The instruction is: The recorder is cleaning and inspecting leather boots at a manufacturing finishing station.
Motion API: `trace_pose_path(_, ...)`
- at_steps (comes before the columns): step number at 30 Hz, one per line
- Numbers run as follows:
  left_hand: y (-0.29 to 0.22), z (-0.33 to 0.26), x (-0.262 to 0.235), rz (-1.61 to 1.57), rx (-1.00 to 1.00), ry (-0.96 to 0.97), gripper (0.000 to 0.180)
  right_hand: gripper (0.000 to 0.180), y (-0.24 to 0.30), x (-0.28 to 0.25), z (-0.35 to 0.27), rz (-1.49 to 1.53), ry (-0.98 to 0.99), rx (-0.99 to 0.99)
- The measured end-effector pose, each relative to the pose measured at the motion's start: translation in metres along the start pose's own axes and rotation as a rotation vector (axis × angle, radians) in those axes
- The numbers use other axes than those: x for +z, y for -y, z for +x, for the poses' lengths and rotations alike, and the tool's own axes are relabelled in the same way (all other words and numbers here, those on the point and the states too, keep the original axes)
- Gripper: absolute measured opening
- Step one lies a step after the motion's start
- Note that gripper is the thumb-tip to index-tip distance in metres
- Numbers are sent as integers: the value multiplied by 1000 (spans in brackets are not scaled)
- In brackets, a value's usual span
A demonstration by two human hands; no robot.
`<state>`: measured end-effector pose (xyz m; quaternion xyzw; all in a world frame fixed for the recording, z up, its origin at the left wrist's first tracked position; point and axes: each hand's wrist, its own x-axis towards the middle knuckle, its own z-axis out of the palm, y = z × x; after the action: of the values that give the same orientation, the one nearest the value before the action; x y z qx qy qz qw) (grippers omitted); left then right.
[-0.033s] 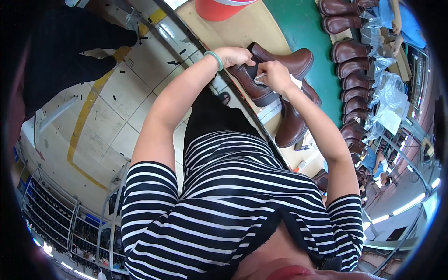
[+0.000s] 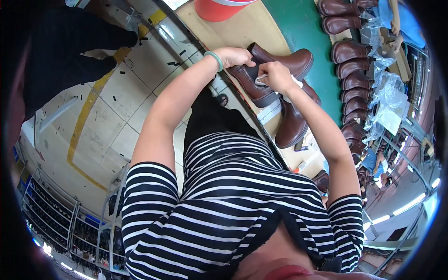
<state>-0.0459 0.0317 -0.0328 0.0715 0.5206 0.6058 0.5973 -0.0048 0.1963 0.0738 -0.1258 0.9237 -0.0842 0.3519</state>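
A dark brown leather boot (image 2: 248, 85) lies at the near edge of the bench with its opening toward my left hand. My left hand (image 2: 236, 57) is closed on the boot's upper edge, the fingers curled over it. Pinched in my right hand (image 2: 277, 77) is a white cloth (image 2: 261, 80), pressed against the boot's side near the opening. A second brown boot (image 2: 301, 62) lies just beyond, its toe pointing right. Another brown boot (image 2: 290, 125) rests nearer to me, below my right wrist, and one more is partly hidden behind my right forearm.
A red bucket (image 2: 221, 10) stands at the bench's far end. Across the green surface (image 2: 298, 23) runs a row of brown boots (image 2: 352, 67) with clear plastic wrap (image 2: 389, 100). A person's arm (image 2: 395, 18) shows at upper right. A dark-clothed figure (image 2: 65, 51) is at left.
My right hand and the white cloth have shifted very slightly against the boot. My left hand keeps its place on the boot's edge.
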Motion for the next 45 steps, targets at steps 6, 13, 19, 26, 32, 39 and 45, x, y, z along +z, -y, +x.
trace_pose_path(6,14,13,1,-78,18,-11,13,10,-3,3,6,-23,6,-17)
trace_pose_path(13,5,0,12,-197,-31,13,13,10,-4,-11,-2,-178,117,-81)
trace_pose_path(19,-4,-3,24,-169,-34,-32,16,13,-9,11,-8,-100,-107,-39)
trace_pose_path(26,30,20,12,-86,102,-114,19,13,-11,13,2,-85,-66,-61)
trace_pose_path(32,28,11,21,-221,81,-41,19,14,-22,0,-5,-112,59,-162)
trace_pose_path(39,9,-4,28,-289,108,88,25,18,-31,3,-12,-14,-4,-170)
trace_pose_path(45,7,4,32,-235,-54,49,30,21,-30,-6,-8,-12,113,-293)
